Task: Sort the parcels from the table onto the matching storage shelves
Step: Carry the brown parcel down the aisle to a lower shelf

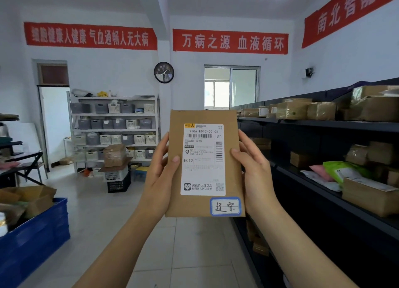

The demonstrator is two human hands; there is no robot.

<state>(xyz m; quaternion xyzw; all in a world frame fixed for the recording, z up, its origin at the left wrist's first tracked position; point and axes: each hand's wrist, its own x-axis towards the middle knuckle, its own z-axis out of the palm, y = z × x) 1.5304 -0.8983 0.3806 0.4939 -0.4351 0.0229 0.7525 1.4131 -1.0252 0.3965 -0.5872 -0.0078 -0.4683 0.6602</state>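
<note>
I hold a flat brown cardboard parcel (203, 119) upright in front of me, label side facing the camera. It carries a white shipping label and a small blue-edged sticker with handwritten characters at its lower right corner. My left hand (160, 175) grips its left edge, thumb across the front. My right hand (254, 171) grips its right edge the same way. The dark storage shelves (323, 125) run along my right side, close to the parcel, holding several brown boxes and soft bags.
A blue crate (36, 233) with cardboard stands at the lower left. Folding tables (23, 158) sit at far left. A grey rack with bins (114, 123) lines the back wall, a boxed stack on black crates (117, 169) before it. Tiled floor lies ahead.
</note>
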